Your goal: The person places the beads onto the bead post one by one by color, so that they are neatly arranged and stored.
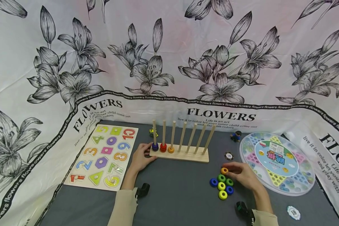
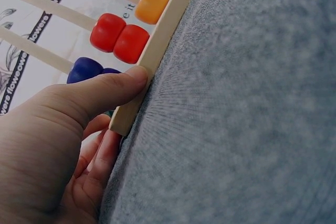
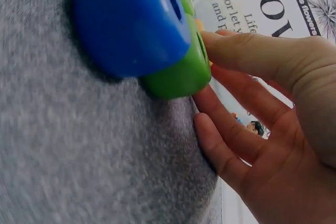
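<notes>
A wooden peg stand (image 1: 180,154) with several upright rods stands on the grey table. Blue rings (image 1: 155,146) are on its leftmost rod, red rings (image 2: 119,38) on the second and an orange ring (image 2: 152,7) on the third. My left hand (image 1: 141,158) grips the stand's left end, thumb on the front edge and fingers behind. At the right, my right hand (image 1: 243,175) pinches a loose orange ring (image 1: 224,171) between thumb and fingers. Right beside it lie green rings (image 1: 221,178), blue rings (image 1: 229,190) and yellow rings (image 1: 222,195). The right wrist view mostly hides the orange ring.
A number-and-shape puzzle board (image 1: 101,157) lies at the left. To the right is a round game board (image 1: 277,163). A toy figure (image 1: 236,136), a dark chip (image 1: 229,156), a pale chip (image 1: 293,212) and a small yellow toy (image 1: 153,132) are scattered about.
</notes>
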`<state>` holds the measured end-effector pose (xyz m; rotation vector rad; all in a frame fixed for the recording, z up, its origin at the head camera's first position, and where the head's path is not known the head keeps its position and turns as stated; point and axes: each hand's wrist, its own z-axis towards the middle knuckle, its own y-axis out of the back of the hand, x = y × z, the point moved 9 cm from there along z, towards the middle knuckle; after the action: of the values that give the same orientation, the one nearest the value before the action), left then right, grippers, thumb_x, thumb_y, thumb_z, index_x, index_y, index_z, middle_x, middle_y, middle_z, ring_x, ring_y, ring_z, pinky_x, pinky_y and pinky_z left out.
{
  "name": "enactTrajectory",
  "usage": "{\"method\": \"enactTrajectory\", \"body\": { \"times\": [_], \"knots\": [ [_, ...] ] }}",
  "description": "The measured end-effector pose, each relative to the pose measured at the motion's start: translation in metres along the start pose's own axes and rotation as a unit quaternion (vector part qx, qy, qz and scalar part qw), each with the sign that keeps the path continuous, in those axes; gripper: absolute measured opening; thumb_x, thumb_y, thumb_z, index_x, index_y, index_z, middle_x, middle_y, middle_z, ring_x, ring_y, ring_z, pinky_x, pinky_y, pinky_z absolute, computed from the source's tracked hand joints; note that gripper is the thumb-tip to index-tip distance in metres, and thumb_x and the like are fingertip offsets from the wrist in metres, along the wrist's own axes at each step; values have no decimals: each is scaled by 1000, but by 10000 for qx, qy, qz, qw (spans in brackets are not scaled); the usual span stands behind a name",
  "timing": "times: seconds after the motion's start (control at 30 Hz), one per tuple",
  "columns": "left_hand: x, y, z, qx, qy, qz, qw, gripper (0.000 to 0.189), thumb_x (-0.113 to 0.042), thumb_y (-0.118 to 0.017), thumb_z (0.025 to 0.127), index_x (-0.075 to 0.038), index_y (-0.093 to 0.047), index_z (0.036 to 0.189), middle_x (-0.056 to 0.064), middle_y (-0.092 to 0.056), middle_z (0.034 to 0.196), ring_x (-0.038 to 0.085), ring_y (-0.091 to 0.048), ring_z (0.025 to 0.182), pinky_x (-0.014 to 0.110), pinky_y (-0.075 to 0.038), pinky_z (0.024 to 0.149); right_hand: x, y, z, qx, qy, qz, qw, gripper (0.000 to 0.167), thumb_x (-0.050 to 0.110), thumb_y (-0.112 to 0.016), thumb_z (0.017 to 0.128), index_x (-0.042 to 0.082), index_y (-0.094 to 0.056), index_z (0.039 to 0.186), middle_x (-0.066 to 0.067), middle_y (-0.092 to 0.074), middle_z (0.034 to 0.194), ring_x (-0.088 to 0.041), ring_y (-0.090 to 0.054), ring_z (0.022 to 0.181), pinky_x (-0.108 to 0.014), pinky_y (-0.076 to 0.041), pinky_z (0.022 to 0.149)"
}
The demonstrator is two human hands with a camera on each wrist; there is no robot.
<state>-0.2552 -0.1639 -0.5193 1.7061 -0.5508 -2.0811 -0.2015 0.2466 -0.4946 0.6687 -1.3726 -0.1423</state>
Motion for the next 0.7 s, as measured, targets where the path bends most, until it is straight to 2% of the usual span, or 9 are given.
{"method": "enactTrajectory", "body": {
  "times": [0.17,0.33,0.5,0.6,0.7],
  "knots": [
    [1,0,0,-9,5,-51,10000,68,-12,-85,77,3,-56,137,15,-53,115,27,-59,101,35,-57,91,4,1,3,-202,119,-109,9997,32,-2,-71,88,-9,-65,118,-25,-68,110,-13,-69,89,-22,-59,73],
    [0,1,-1,-29,-52,-54,10000,68,-13,-86,77,4,-56,136,16,-53,115,29,-60,100,36,-58,90,7,-3,4,-91,393,-125,9991,33,-7,-70,86,-11,-64,119,-26,-68,110,-15,-70,89,-23,-59,73],
    [0,2,-2,-37,-68,-62,10000,67,-14,-86,77,4,-57,135,17,-53,114,30,-60,100,37,-58,90,6,-3,6,-142,210,-228,9994,33,-3,-69,88,-8,-64,120,-23,-68,112,-16,-69,94,-21,-58,77],
    [0,1,-1,-34,-85,-35,10000,67,-14,-86,78,4,-57,135,17,-53,114,30,-60,100,37,-58,90,9,0,9,-318,42,-197,9993,34,1,-67,92,-6,-62,124,-23,-66,118,-24,-68,101,-19,-56,81],
    [0,1,-1,-20,-82,-32,10000,67,-13,-85,78,4,-56,136,17,-53,115,29,-60,100,37,-58,90,18,3,12,-597,55,-201,9980,36,3,-66,94,-6,-60,128,-23,-64,122,-30,-66,105,-16,-54,84]
  ]
}}
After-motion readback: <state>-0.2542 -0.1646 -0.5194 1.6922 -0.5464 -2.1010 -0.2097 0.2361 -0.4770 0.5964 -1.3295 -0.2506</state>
